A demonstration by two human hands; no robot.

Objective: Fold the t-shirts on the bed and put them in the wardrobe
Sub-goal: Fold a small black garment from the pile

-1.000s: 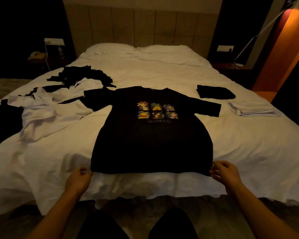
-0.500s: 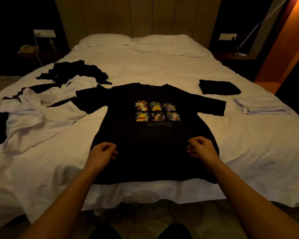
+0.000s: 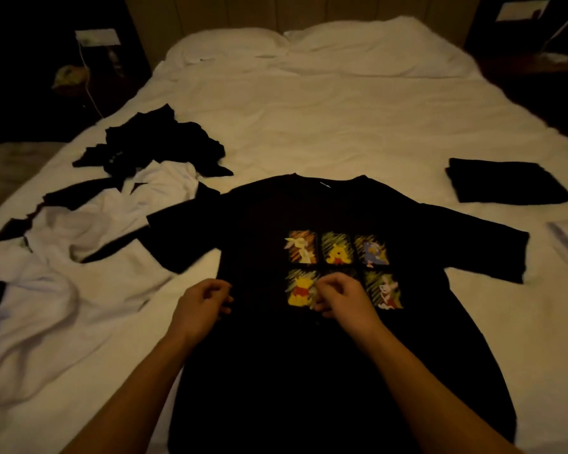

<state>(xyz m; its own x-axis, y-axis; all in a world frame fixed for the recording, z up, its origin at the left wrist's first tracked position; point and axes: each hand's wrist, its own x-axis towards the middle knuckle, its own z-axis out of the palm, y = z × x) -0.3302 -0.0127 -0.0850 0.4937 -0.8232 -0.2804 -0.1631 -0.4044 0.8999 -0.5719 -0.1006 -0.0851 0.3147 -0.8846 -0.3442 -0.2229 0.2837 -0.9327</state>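
Dim bedroom, white bed [image 3: 309,126]. Black t-shirt [image 3: 309,371] spread flat at near edge, print up. Left hand [image 3: 200,306] and right hand [image 3: 345,299] curled over chest area; fabric pinched or not, cannot tell.

Both curled hands [image 3: 269,303] over black t-shirt [image 3: 309,371]

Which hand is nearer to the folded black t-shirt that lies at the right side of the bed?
The right hand. It rests on the printed black t-shirt, below and left of the folded black t-shirt. The left hand lies further left, at the printed shirt's left edge.
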